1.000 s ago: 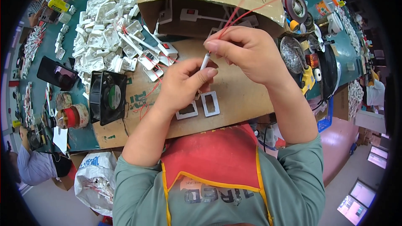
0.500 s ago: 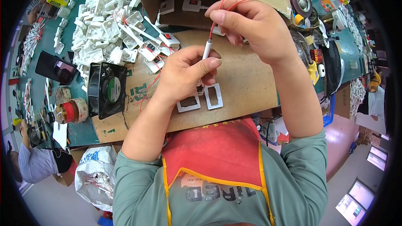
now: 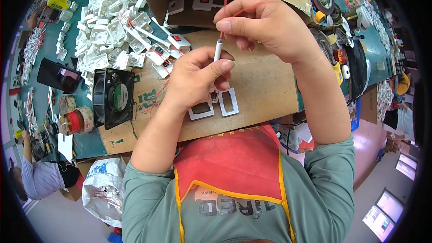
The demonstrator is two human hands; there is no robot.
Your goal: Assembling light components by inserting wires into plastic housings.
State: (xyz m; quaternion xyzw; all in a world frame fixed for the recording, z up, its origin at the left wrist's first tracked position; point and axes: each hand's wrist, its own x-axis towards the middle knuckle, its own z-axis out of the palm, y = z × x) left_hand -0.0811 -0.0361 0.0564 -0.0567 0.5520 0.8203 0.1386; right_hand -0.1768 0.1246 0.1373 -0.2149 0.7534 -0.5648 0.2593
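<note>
- done, by the look: red wires (image 3: 221, 35) come out of the tube (image 3: 218, 50) at its far end
- left: can't tell fully; two frames (image 3: 229, 102) lie apart on the surface (image 3: 265, 87), seemingly unfitted
- left hand (image 3: 198, 76) grips the tube; right hand (image 3: 263, 27) pinches the wires just beyond it
- tube: held above the surface, white, slim, straight, slightly tilted, dark-tipped; near end hidden in the left hand
- part (image 3: 214, 96) below that hand mostly covered; link to tube unclear

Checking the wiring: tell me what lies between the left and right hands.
Head view: a white tube, with red wires leaving its far end.
</note>
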